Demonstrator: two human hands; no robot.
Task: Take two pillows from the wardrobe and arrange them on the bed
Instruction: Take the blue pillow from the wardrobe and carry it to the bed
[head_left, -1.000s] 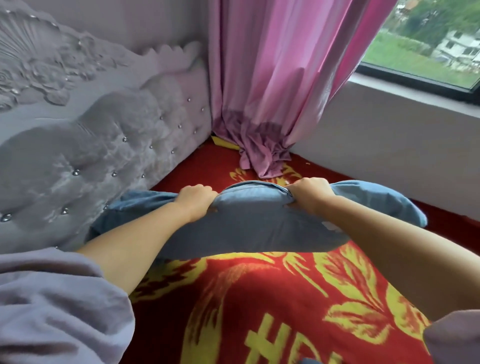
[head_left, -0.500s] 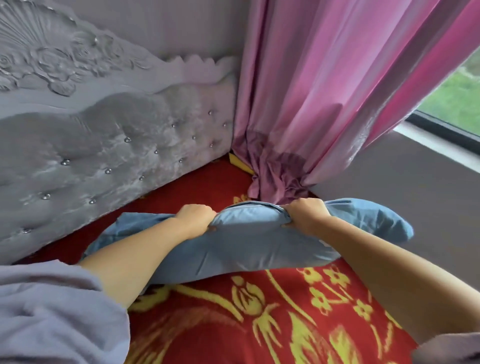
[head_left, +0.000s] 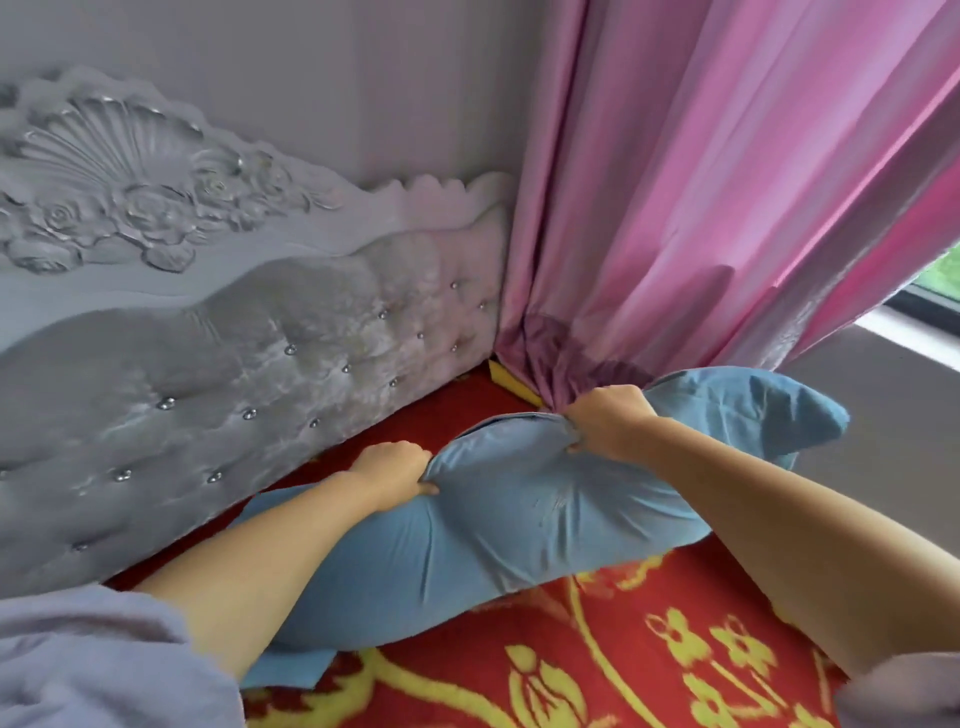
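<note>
A blue pillow (head_left: 519, 525) lies across the head end of the bed (head_left: 649, 670), which is covered by a red blanket with yellow flowers. My left hand (head_left: 392, 470) grips the pillow's top edge near its middle. My right hand (head_left: 605, 421) grips the same edge further right, bunching the fabric. The pillow's right end is lifted higher than its left end and points toward the curtain. Its left end is partly hidden under my left forearm. Only this one pillow is in view.
A grey tufted headboard (head_left: 234, 364) with carved roses runs along the left, close behind the pillow. A pink curtain (head_left: 727, 208) hangs at the bed's far corner and touches the blanket. A grey wall and a window sill (head_left: 904, 332) stand to the right.
Both hands still hold the pillow. Its right end has risen and swung toward the curtain, tilting it. The view has turned left, showing more headboard and less window.
</note>
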